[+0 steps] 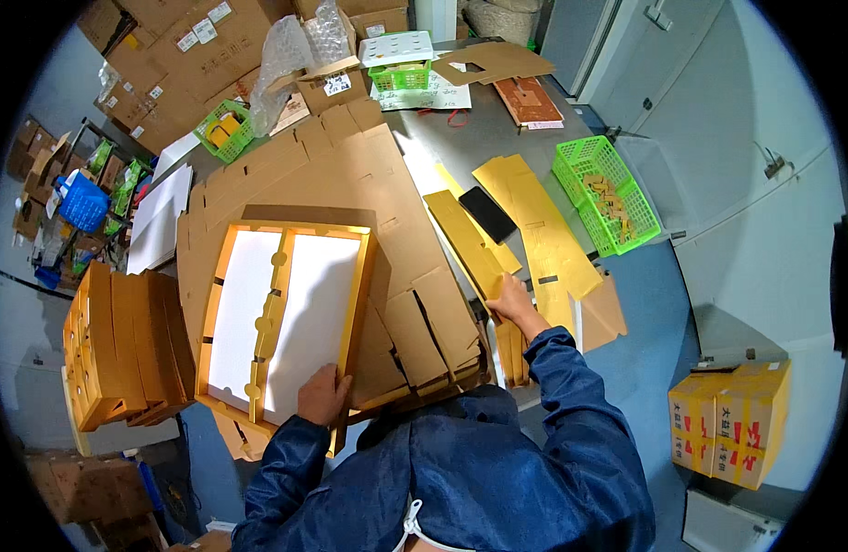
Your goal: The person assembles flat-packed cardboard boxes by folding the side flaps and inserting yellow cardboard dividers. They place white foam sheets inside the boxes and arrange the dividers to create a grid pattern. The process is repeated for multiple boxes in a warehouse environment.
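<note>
A shallow gold cardboard tray (361, 276) with a white bottom lies tilted on flattened brown cardboard. A gold divider (272, 322) with rounded tabs runs down its middle. My left hand (324, 396) is closed over the tray's near right wall; its fingertips are partly hidden. To the right, my right hand (512, 300) is closed around the near part of a long folded gold cardboard strip (462, 241). More gold strips stand under and beside that hand. A black phone (487, 214) rests on the gold pieces, near a wide flat gold sheet (534, 230).
Flattened brown cardboard (350, 175) covers much of the table. A green basket (608, 195) of small gold pieces stands at the right. Stacked gold trays (120, 345) rise at the left. Taped cartons (729, 423) sit on the right floor; a green basket (225, 131) stands far left.
</note>
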### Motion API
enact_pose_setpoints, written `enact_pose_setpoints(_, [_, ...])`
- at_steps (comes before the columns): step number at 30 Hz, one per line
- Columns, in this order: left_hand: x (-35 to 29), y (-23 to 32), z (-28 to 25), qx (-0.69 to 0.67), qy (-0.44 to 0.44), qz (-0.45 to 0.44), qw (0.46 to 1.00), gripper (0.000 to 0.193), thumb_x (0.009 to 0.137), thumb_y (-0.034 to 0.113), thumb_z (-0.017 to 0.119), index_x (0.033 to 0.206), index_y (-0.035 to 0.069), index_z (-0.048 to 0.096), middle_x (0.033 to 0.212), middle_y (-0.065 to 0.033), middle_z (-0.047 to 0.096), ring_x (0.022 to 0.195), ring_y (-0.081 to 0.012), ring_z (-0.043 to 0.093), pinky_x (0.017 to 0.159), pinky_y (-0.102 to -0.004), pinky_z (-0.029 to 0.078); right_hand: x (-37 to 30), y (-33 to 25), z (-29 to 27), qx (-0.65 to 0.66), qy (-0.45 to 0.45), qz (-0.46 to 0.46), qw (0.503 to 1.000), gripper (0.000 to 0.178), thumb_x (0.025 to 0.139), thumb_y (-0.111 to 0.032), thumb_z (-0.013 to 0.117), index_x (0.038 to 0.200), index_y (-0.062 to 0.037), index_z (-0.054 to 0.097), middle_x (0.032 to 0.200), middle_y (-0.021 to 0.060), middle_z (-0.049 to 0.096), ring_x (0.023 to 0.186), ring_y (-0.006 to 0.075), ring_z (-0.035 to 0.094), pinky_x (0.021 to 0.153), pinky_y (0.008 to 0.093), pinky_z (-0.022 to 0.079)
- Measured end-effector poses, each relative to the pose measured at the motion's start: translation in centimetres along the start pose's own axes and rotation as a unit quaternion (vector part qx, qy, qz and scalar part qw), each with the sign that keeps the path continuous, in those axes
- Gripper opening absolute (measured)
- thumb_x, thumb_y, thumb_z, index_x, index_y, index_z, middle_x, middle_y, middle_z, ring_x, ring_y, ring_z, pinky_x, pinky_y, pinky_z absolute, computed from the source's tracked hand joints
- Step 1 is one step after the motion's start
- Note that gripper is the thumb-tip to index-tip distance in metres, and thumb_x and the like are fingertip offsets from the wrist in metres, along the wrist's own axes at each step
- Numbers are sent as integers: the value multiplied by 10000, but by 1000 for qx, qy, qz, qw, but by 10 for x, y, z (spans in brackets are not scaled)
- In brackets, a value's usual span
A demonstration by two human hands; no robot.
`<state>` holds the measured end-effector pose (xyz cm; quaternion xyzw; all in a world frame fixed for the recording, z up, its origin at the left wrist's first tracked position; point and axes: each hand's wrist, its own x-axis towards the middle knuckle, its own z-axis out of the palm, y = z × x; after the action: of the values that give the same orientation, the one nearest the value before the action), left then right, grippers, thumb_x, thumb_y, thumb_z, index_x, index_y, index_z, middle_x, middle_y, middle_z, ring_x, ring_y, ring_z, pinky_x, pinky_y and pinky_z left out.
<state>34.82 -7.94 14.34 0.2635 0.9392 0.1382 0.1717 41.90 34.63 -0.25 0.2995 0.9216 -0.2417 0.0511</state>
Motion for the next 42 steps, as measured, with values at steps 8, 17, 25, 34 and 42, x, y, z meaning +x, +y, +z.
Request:
enact_pose_setpoints(8, [-7,14,-17,-85,160,10,983,217,866,193,581,1021,44,550,897,-150,586,802,-329,588,699,-393,481,7,12,-9,128,-29,8,991,768,614,-328,779,1222,12,457,1129,247,578,1064,366,562,908,394,454])
enact_pose_setpoints(17, [37,85,-9,-304,110,120,939,210,896,110,553,1076,3,543,934,-116,590,817,-208,598,734,-297,484,-4,17,-38,238,-29,-11,971,708,670,-301,749,1228,15,449,1130,228,582,1045,322,584,890,366,466])
enact_pose_setpoints(25, [102,147,11,-739,-42,-54,670,343,929,184,554,1197,-22,492,1043,-89,605,943,-162,585,822,-281,482,-106,-89,-112,40,110,-272,955,756,636,-237,730,1274,-11,392,1240,218,441,1153,394,422,976,447,354])
enact_pose_setpoints(34, [94,122,47,-752,-128,-56,644,233,921,80,513,1151,48,536,1065,-36,608,916,-128,570,798,-260,453,-109,-114,-98,189,-43,-166,967,493,830,-315,628,1190,-22,460,1020,201,607,904,349,595,801,422,472])
enact_pose_setpoints(42, [80,110,45,-795,-114,-109,586,174,938,128,491,1086,77,568,1026,-24,626,886,-131,589,740,-291,482,-105,-124,-74,359,-31,-166,918,258,848,-173,603,1035,-5,540,841,188,639,783,312,642,674,363,486])
